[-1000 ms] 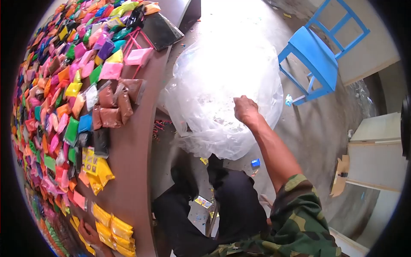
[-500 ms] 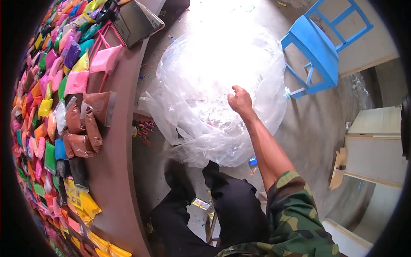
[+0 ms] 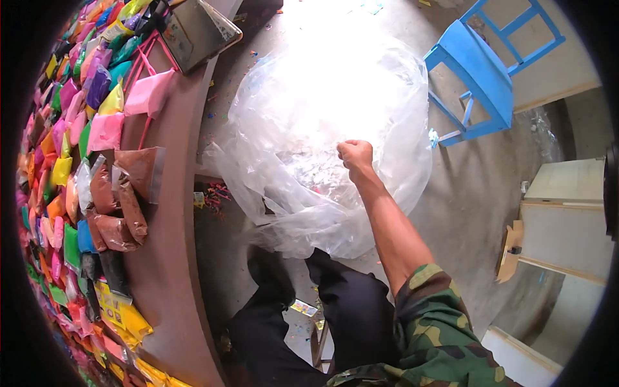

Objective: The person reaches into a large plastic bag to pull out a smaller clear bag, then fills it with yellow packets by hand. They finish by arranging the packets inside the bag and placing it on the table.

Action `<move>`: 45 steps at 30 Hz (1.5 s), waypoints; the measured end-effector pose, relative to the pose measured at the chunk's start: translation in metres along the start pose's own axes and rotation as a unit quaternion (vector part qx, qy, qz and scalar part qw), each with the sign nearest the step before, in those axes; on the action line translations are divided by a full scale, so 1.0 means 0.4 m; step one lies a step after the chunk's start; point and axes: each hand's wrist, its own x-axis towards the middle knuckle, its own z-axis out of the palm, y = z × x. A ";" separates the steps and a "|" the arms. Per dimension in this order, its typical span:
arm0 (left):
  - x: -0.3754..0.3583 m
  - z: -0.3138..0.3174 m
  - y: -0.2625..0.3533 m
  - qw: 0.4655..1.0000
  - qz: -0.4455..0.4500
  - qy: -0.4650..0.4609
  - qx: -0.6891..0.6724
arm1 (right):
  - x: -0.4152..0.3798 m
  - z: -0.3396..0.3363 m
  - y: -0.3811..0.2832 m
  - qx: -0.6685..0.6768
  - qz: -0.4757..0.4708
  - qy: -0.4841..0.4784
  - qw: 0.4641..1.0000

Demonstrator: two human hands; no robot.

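Note:
My right hand (image 3: 356, 155) is held over a big clear plastic bag (image 3: 258, 145) that lies spread on the floor. The fingers are curled closed; whether something small is pinched in them is hidden. Strong glare washes out the bag's far part, and small scraps show inside it near the hand. My left hand is out of view. At the left, a brown table (image 3: 169, 258) bears a big heap of colourful packets, among them brown packets (image 3: 138, 169), a pink packet (image 3: 105, 132) and a yellow packet (image 3: 122, 311).
A blue chair (image 3: 474, 74) stands at the upper right. Pale boards (image 3: 567, 229) and a piece of cardboard (image 3: 510, 251) are at the right. A dark flat case (image 3: 196, 35) lies at the table's far end. Small scraps dot the floor by my legs.
My right hand has moved slightly left and nearer to me, and its fingers are curled more tightly. The view has shifted a little.

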 end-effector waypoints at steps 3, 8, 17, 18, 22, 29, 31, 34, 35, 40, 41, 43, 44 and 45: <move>-0.002 0.006 -0.011 1.000 0.005 0.007 -0.002 | -0.114 -0.044 -0.102 0.122 0.022 -0.025 0.992; -0.005 0.029 -0.032 0.999 0.013 0.032 -0.015 | -0.301 -0.140 -0.246 0.127 0.046 -0.008 0.991; -0.009 0.051 0.053 0.992 -0.022 0.071 -0.098 | -0.505 -0.346 -0.308 0.254 0.032 -0.185 0.949; -0.001 0.044 0.081 0.993 -0.024 0.081 -0.088 | -0.532 -0.370 -0.326 0.270 0.028 -0.197 0.942; 0.010 0.051 0.122 0.989 -0.006 0.119 -0.092 | -0.664 -0.479 -0.428 0.323 -0.011 -0.241 0.915; 0.033 0.079 0.126 0.980 0.064 0.168 -0.085 | -0.625 -0.455 -0.261 0.170 0.039 -0.178 0.968; 0.028 0.046 0.173 0.976 -0.061 0.104 -0.179 | -0.600 -0.466 -0.198 0.284 0.108 -0.192 0.933; 0.027 0.021 0.213 0.956 -0.124 0.081 -0.254 | -0.644 -0.493 -0.196 0.323 0.121 -0.248 0.905; 0.025 0.027 0.211 0.958 -0.114 0.091 -0.249 | -0.656 -0.510 -0.200 0.343 0.118 -0.264 0.894; 0.045 -0.079 0.266 0.986 0.037 0.134 -0.087 | -0.687 -0.572 -0.209 0.409 0.098 -0.336 0.843; 0.061 -0.120 0.289 0.985 0.053 0.159 -0.050 | -0.688 -0.576 -0.209 0.410 0.095 -0.335 0.843; 0.096 -0.245 0.360 0.976 0.083 0.201 0.027 | -0.694 -0.574 -0.207 0.408 0.095 -0.334 0.844; 0.108 -0.300 0.395 0.973 0.088 0.211 0.027 | -0.688 -0.572 -0.200 0.414 0.094 -0.354 0.833; 0.121 -0.350 0.437 0.970 0.094 0.221 0.026 | -0.679 -0.570 -0.191 0.421 0.093 -0.372 0.822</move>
